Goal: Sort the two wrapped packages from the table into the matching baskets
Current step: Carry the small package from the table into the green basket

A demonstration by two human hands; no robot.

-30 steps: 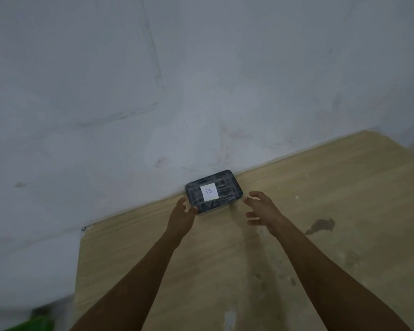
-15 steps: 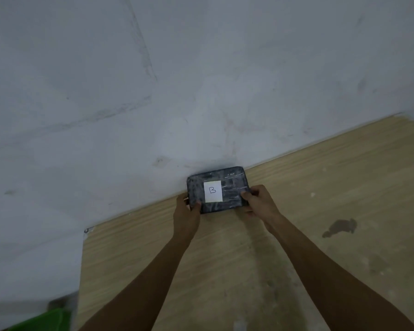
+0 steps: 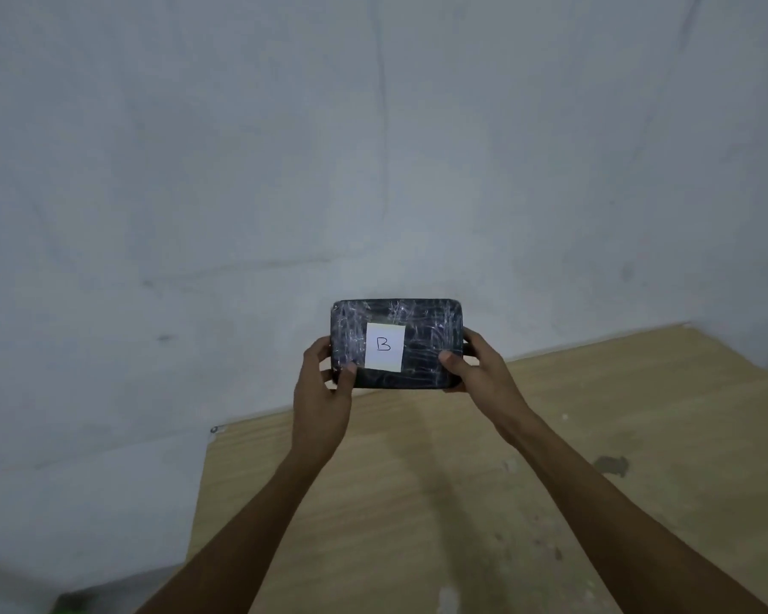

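- A dark wrapped package [image 3: 422, 321] sits a little below the middle of the frame, held up in front of the grey wall [image 3: 240, 170], with its lower edge over the far edge of the wooden table [image 3: 462, 502].
- Its broad face is turned toward the camera, long side running left to right, and the shiny wrap shows pale creases.
- A white label [image 3: 385, 346] marked with a handwritten "B" is stuck near the middle of that face.
- The left hand [image 3: 322, 394] grips the package's left end: the thumb lies across the lower left corner of the front face, and the other fingers curl round the left edge to the back, mostly hidden.
- The right hand [image 3: 479, 374] grips the right end: the thumb presses on the front face just right of the label's lower corner, and the fingers wrap behind the right edge.
- The package spans the gap between the two hands, clamped at both short ends, and its top edge stands clear above the fingers.
- Both forearms reach up from the bottom of the frame over the table.
- A dark stain [image 3: 612, 464] marks the table at the right.
- A blurred bit of green [image 3: 69, 607] shows at the bottom left corner; what it is cannot be told.
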